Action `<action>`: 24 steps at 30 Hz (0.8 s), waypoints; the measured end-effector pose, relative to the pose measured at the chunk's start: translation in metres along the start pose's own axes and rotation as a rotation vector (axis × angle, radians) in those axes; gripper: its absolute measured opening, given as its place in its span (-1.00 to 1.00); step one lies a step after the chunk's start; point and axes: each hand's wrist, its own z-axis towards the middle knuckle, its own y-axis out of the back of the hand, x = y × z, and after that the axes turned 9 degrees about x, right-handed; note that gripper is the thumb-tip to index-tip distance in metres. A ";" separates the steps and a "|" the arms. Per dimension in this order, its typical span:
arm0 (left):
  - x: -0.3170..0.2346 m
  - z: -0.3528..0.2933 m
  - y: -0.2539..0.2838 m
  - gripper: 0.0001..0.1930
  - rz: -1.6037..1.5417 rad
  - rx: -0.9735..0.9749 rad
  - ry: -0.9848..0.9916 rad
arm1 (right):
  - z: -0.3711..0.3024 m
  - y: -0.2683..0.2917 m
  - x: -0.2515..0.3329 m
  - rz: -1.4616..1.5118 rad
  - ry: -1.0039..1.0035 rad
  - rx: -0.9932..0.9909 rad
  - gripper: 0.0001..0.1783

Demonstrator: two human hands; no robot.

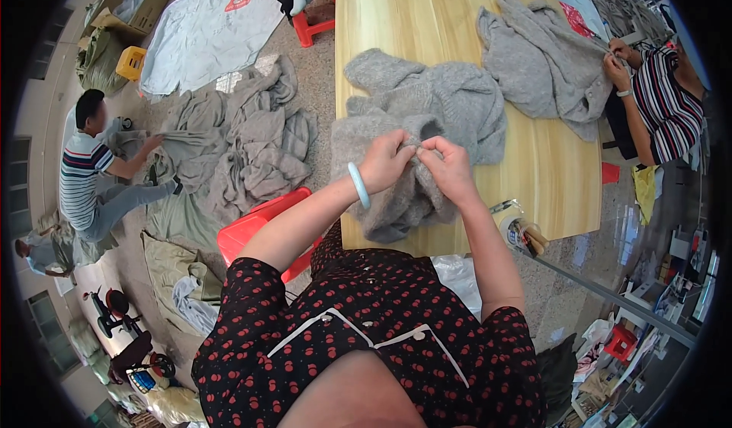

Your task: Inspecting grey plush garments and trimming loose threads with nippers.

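A grey knitted sweater (457, 96) lies bunched on the wooden table (541, 173) in front of me, its near part hanging in folds by the table's edge. My left hand (383, 163), with a pale bangle on the wrist, pinches the knit from the left. From the right my right hand (448, 170) pinches the same fabric, its fingertips almost touching the left ones. Both hands are closed on the sweater beside a dark opening in it. Anything small between the fingertips is hidden.
Across the table a co-worker in stripes (662, 108) handles another grey garment (537, 66). A tub of tools (524, 236) stands at the near right corner. A red plastic stool (255, 218) is at my left. Beyond it a seated person (88, 173) holds grey fabric (259, 134) heaped on the floor.
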 end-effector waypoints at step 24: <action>-0.112 -0.070 0.070 -0.90 -0.663 0.323 0.172 | -0.046 0.093 0.038 -0.691 0.325 -0.385 -0.68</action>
